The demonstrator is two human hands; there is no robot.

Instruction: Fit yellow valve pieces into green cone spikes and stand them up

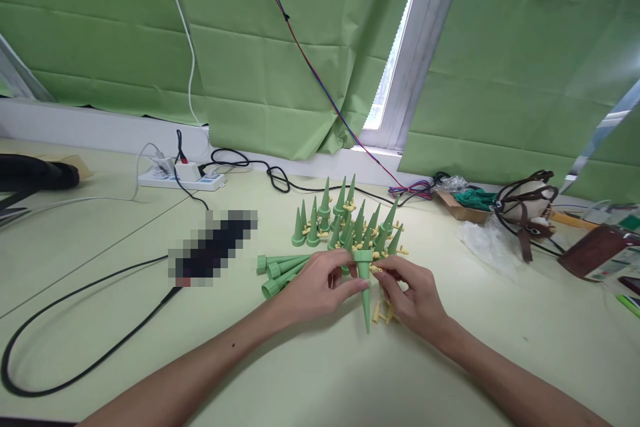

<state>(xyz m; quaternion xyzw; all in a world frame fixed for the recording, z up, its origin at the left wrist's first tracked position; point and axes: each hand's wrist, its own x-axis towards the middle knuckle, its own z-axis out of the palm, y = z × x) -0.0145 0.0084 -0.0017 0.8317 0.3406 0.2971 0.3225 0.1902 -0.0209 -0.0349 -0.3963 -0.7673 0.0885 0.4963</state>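
My left hand (325, 283) is closed on a green plastic plant watering spike (365, 290), its wide collar up and its tip pointing down toward me. At the side of the collar, my right hand (413, 290) pinches a small yellow valve (376, 269); the fingers partly cover it. Loose yellow valves (384, 313) lie on the table under the right hand. Behind both hands stand several green spikes (350, 220), tips up, many with yellow valves at their sides. More green spikes (280, 270) lie on their sides in a pile left of my left hand.
A blurred dark device (213, 253) with a black cable lies at the left. Behind it is a white power strip (183, 179) with plugs. On the right are a cardboard box (463, 207), clear plastic bags (487, 243), a strapped bag (527, 200) and a dark red object (595, 250).
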